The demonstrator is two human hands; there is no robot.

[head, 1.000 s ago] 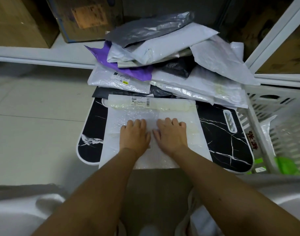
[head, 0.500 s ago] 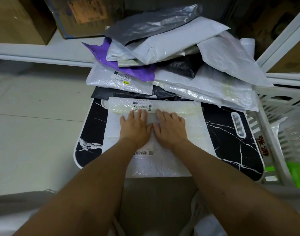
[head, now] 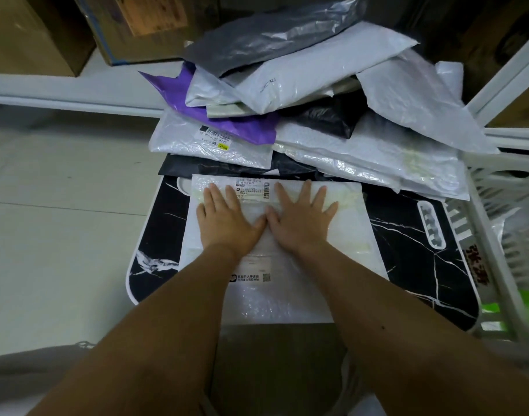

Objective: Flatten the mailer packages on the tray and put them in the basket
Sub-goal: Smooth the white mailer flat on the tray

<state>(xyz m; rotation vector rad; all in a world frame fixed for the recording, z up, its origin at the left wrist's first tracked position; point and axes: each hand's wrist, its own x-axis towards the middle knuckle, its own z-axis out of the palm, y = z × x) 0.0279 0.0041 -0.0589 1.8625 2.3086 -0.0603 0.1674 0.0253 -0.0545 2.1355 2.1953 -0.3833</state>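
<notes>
A white bubble mailer (head: 287,292) lies flat on the black marble-patterned tray (head: 407,247). My left hand (head: 227,223) and my right hand (head: 299,223) press palm-down on its far half, fingers straight and spread, reaching the shipping label (head: 252,189). Behind it a heap of mailers (head: 302,94) in grey, white, purple and black covers the tray's far end. The white slatted basket (head: 497,223) stands right of the tray.
Cardboard boxes (head: 137,25) sit on a white ledge behind the heap. Pale floor tiles (head: 62,220) spread to the left. A green item (head: 527,304) shows inside the basket. A white frame (head: 509,64) rises at the upper right.
Both hands have slid away from me along the white mailer, from its middle to its far end, and their fingers have spread wider.
</notes>
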